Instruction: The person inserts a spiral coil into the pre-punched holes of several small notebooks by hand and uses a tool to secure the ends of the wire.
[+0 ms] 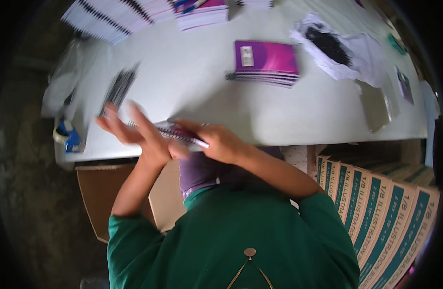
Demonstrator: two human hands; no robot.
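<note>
At the near edge of the table (173, 86), my right hand (222, 143) grips a spiral notebook (180, 133) with a dark coil along its side. The notebook is seen nearly edge-on, and part of it is hidden by my hands. My left hand (147, 137) has its fingers spread beside the notebook's left end, slightly smeared by motion. Just beyond those fingers lies a bunch of black binding coils (119, 89). Farther off to the right sits a stack of purple spiral notebooks (267, 58), fanned a little at the front.
White bound pads (103, 21) and another purple-topped stack (202, 17) with pens lie at the far side. On the right is a white bag (361, 53) with black coils (329, 45). A blue tape dispenser (72, 138) stands left. Cardboard boxes (375, 207) stand low right.
</note>
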